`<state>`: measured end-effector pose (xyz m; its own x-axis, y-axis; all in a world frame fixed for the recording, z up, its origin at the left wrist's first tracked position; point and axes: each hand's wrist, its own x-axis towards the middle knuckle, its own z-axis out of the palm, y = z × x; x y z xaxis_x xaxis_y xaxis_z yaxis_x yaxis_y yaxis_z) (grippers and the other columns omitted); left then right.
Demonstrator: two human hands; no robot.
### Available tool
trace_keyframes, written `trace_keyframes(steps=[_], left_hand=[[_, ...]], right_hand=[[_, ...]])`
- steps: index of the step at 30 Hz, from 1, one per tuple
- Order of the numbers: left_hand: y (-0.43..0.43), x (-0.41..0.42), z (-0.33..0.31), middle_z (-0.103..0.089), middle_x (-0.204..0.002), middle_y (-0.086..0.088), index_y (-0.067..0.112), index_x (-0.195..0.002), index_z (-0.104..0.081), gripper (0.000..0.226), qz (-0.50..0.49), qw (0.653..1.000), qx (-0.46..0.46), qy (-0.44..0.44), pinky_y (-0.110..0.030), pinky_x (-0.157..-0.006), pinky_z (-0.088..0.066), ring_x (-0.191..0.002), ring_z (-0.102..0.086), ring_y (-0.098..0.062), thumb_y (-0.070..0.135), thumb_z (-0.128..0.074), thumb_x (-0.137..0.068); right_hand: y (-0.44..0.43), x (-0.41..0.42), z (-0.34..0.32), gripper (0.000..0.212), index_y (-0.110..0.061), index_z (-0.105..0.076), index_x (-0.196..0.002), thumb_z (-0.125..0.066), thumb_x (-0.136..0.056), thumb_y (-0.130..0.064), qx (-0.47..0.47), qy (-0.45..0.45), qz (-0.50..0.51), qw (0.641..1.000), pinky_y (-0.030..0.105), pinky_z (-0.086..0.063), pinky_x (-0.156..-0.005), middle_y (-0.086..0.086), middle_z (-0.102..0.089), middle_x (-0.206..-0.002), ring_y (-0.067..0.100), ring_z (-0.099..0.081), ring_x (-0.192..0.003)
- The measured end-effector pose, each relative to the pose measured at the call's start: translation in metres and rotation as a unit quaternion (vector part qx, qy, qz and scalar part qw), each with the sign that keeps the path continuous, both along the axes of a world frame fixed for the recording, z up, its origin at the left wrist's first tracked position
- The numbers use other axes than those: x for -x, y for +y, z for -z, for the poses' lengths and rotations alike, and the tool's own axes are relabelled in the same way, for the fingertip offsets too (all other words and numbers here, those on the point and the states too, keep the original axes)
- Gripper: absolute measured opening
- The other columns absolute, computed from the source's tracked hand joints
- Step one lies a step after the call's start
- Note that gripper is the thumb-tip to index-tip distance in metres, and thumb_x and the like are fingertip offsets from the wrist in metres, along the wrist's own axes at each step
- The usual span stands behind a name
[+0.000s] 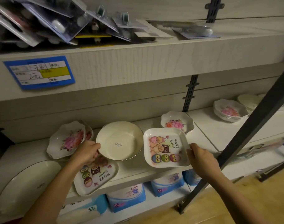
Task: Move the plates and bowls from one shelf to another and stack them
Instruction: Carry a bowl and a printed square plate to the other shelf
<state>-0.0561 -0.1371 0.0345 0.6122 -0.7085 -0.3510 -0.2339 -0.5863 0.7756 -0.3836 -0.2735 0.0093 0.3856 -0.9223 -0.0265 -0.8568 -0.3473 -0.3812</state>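
1. Head view, looking down at a shelf [133,172]. Landmark at mid-shelf: round cream bowl [120,140] with a small sticker inside.
2. Left hand [87,151] curled round the bowl's near-left rim, thumb on top, gripping it.
3. Just right of the bowl: square owl plate [166,147], tilted, lettered "Happy Easter". Right hand [201,159] pinching its right edge, thumb over the rim, fingers underneath.
4. In front of the bowl, partly under its near edge: second owl plate [96,175], jutting past the shelf's front lip.
5. Left of the bowl: flower plates [66,139], overlapped and leaning, close to the left hand.
6. Far left of the bowl: big white plate [28,183] with a thin dark rim line.
7. Behind and right of the bowl: single flower plate [176,122], beyond the held owl plate.
8. Well right of the bowl: stack of flower plates [230,112], with a slanted dark post [243,143] in front.
9. Above the bowl: blister packs [57,21] on the upper shelf, blue price label [39,71] on its front edge. Below the bowl: blue-and-white packs [126,198] marked XL.
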Motion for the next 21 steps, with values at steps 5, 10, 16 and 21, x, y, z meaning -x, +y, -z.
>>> trace_keyframes(steps=[5,10,16,21], left_hand=[[0.018,0.014,-0.006,-0.042,-0.039,0.002,0.008,-0.062,-0.049,0.027,0.029,1.0,-0.003,0.008,-0.021,-0.04,-0.024,-0.033,-0.031,-0.01,0.008,-0.045,-0.089],[0.022,0.035,-0.008,-0.041,-0.038,-0.001,0.007,-0.059,-0.049,0.03,0.055,0.998,0.005,0.018,-0.021,-0.043,-0.021,-0.032,-0.028,-0.011,0.008,-0.046,-0.089],[0.023,0.079,-0.013,-0.042,-0.038,-0.002,0.007,-0.061,-0.05,0.03,0.113,0.993,-0.003,0.018,-0.018,-0.037,-0.021,-0.03,-0.028,-0.009,0.009,-0.047,-0.091],[0.013,0.126,-0.017,-0.044,-0.04,-0.003,0.008,-0.059,-0.052,0.033,0.158,0.987,-0.023,0.014,-0.023,-0.043,-0.024,-0.033,-0.032,-0.01,0.013,-0.049,-0.091]], right_hand=[[0.025,0.029,-0.011,0.021,-0.019,-0.052,-0.107,-0.038,-0.097,-0.031,-0.003,-0.015,0.03,0.999,0.016,-0.046,-0.057,-0.008,-0.055,-0.082,0.007,-0.056,-0.065],[0.052,0.071,-0.02,0.021,-0.019,-0.052,-0.105,-0.036,-0.098,-0.031,0.001,-0.019,0.043,0.999,0.032,-0.057,-0.07,0.001,-0.067,-0.094,0.017,-0.065,-0.08],[0.07,0.135,-0.026,0.022,-0.022,-0.052,-0.11,-0.036,-0.098,-0.032,-0.012,-0.038,0.071,0.997,0.026,-0.053,-0.066,-0.003,-0.065,-0.093,0.011,-0.061,-0.078],[0.07,0.195,-0.027,0.021,-0.019,-0.052,-0.109,-0.037,-0.098,-0.03,-0.013,-0.041,0.083,0.996,0.021,-0.041,-0.058,-0.001,-0.064,-0.089,0.015,-0.058,-0.074]])
